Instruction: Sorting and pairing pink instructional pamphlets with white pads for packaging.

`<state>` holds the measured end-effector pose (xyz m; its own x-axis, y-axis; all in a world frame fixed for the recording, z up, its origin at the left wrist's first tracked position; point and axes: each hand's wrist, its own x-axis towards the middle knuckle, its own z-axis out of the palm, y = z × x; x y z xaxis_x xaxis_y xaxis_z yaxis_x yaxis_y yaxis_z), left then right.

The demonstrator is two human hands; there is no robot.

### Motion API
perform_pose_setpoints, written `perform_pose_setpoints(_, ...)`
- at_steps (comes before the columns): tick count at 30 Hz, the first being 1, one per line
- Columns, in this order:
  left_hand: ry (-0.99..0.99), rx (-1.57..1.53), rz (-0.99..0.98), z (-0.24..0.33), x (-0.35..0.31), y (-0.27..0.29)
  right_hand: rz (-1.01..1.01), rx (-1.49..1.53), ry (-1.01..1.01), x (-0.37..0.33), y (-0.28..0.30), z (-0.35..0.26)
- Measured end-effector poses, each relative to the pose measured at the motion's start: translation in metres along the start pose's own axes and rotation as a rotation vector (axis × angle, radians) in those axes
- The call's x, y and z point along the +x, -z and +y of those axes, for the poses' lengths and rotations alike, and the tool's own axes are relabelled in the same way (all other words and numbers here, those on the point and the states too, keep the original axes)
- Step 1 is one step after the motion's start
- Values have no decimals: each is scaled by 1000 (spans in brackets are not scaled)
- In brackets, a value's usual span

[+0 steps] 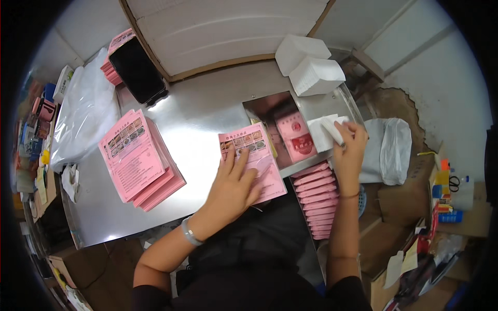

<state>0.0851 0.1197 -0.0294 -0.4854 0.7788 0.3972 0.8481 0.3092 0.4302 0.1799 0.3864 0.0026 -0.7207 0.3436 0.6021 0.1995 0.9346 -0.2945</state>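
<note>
Because it carries nearly everything near the two hands, the steel tabletop [199, 111] dominates, reaching from 8 o'clock round to 2. Between 9 and 10 o'clock a translucent plastic bag [85, 111] lies along its left side, seemingly set there to leave the middle free. At 9 o'clock leans a fanned stack of pink printed sheets [129, 163], probably kept there for the left hand. Toward 2 o'clock a sunken metal bay [259, 106] holds pink packets, while at 4 a row of puffy pink packets [317, 202] stands on edge, likely filed that way to save room. At 1 o'clock sit two stacks of folded white napkins [314, 75], apparently within the right arm's reach. Near the centre, one pink printed sheet [270, 184] overlaps the bay's left edge; the left hand [228, 189], at 7 o'clock, rests on it with fingers moderately spread, as if to steady it. At 3 o'clock the right hand [353, 145] narrows to a pinch on a folded white napkin [332, 130], gripping its upper end, perhaps for fine control.
</note>
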Motion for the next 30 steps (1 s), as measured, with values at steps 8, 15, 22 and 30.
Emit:
perform_pose_setpoints(8, 231, -40, -104, -25, -7, 36, -305, 101, 370, -31, -52, -118)
perform_pose_setpoints(15, 140, 214, -210, -22, -6, 17, -53, 427, -82, -22, -34, -62)
perform_pose_setpoints(22, -45, 408, -184, -31, 53, 5, 21, -199, -93, -17, -34, -21)
perform_pose_setpoints(30, 135, 48, -148, -10, -1, 11, -133, 52, -63, -4, -3, 3)
